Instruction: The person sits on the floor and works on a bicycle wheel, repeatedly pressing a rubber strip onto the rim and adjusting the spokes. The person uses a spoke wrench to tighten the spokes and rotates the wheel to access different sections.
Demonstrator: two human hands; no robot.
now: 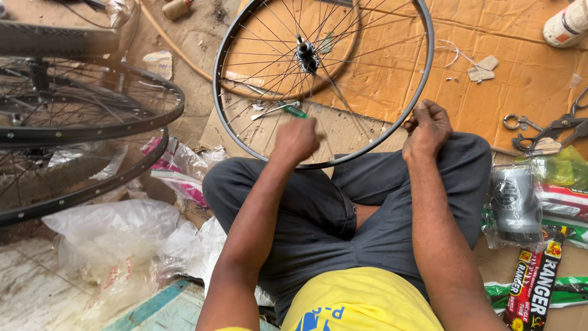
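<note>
A spoked bicycle wheel [422,73] with a dark rim and a central hub [305,54] leans against my crossed legs. My left hand [296,141] is closed at the near part of the rim, pinching something small that I cannot make out. On the rim's right side sits my right hand [427,127], its fingers curled around the rim. A green-handled screwdriver [280,111] lies on the cardboard inside the wheel, just beyond my left hand.
Two more spoked wheels [92,129] are stacked at the left. Clear plastic bags [116,230] lie at the lower left. Scissors and pliers [548,130], a black wrapped part [513,202] and packaged items [536,285] sit at the right on cardboard [520,73]. A white bottle [566,23] lies at the top right.
</note>
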